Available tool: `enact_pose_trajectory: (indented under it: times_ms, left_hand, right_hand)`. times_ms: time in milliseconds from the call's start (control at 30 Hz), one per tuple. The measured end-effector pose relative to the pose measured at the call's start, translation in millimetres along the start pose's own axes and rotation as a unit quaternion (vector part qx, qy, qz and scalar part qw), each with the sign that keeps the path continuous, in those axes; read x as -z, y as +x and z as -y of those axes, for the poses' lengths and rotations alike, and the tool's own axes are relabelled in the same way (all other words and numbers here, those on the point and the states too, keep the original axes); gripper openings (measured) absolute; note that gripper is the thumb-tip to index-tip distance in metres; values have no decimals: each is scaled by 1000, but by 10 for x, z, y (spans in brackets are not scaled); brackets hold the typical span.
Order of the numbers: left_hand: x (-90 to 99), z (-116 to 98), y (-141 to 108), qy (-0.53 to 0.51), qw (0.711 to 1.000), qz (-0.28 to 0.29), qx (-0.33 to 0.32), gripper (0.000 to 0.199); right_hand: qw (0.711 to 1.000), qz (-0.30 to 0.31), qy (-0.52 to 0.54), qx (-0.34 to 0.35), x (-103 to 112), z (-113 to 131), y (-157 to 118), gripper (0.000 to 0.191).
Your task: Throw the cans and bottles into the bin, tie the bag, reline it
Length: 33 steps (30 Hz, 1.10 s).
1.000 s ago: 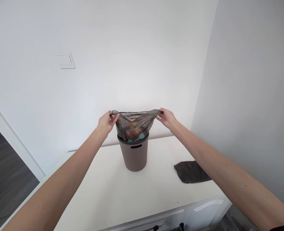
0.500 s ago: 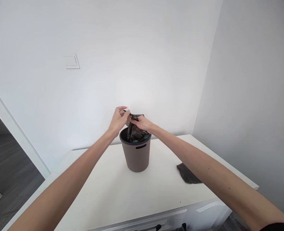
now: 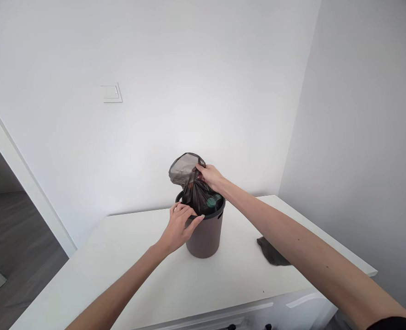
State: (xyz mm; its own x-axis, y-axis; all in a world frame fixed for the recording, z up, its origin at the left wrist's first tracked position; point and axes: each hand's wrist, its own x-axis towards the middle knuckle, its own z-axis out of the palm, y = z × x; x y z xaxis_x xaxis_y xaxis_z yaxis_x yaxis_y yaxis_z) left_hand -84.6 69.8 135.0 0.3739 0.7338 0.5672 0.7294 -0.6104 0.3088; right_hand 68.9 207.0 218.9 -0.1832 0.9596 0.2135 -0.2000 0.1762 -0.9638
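"How far along?"
"Half-gathered, seemingly: bag [image 3: 200,196] pinched in the right hand [image 3: 211,178], mouth loose, bulk inside the bin [image 3: 204,239] near the back edge of the cabinet top [image 3: 147,275]."
"Left hand [image 3: 180,227]?"
"Fingers hooked over the rim [image 3: 215,215]."

- Bin [image 3: 204,240]: grey-brown, dark-rimmed; stands upright on the white desk [image 3: 147,284].
- Bag [image 3: 196,197]: sheer black plastic; sits partly inside the bin, bunches at the neck, flares loosely above the rim, shows teal and reddish colour through the film.
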Motion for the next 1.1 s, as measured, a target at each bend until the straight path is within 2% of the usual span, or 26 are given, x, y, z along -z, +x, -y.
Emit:
enact_pose_trajectory:
  times_ms: [300,433,567,733,900,967,1100]
  left_hand:
    - [57,100,48,-11,999,26,27,39]
    - [55,130,84,-12,999,27,26,41]
    - [40,114,92,-14,999,26,28,41]
    - [49,110,112,-17,999,27,27,41]
    - [-34,7,144,-17,1000,17,2,30]
    - [-67,-49,132,-10,1000,10,-9,28]
    - [-59,-92,65,5,1000,7,-25,30]
  right_hand:
    - [994,51,-33,92,-61,47,-323,31]
    - [981,104,-84,143,-99,60,-522,37]
    - [971,133,-126,155,-167,114,-650,32]
    - [968,137,-138,158,-230,166,-776,25]
    - [951,177,-159,199,-423,202,-927,20]
    - [955,156,-157,199,-473,262,-895,21]
    - [981,-10,-67,180,-352,504,-629,24]
